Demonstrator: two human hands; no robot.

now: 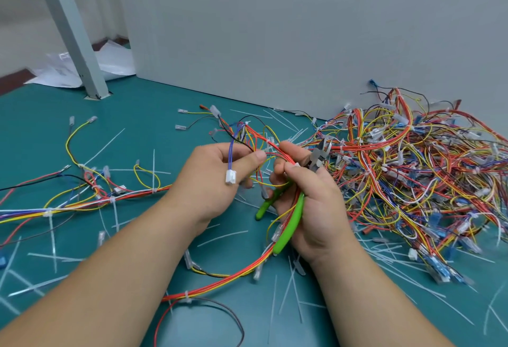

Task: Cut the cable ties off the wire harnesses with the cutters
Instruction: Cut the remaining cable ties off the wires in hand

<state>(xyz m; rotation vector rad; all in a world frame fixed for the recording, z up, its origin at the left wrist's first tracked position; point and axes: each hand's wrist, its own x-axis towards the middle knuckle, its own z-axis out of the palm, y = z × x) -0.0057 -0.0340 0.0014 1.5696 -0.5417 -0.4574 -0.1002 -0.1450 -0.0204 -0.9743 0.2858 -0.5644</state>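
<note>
teal matting [137,115] covers the bench and carries everything in view. at far left a flat bundled harness of red, yellow and blue wires [82,203] lies on it with white ties visible along its length, so it is judged to be waiting its turn. loose white cut-off tie strips [104,146] are scattered round it, apparently left where they dropped. the left hand [214,181] is curled, thumb and fingers pinching a red-orange wire harness [255,137] raised off the mat; a small white plastic connector [230,176] on blue leads hangs over the knuckles. this grip appears meant to steady the bundle and present a white cable tie [268,142] near the thumb. the right hand [313,209] wraps the green-handled cutters [291,217], handles spread in the palm, while its thumb and forefinger also pinch the same harness. the steel head points up and away, not on the tie; whether its blades are parted cannot be told. at right a tangled heap of multicoloured wire harnesses [412,176] sits near the hand; whether stock or finished work cannot be told.
</note>
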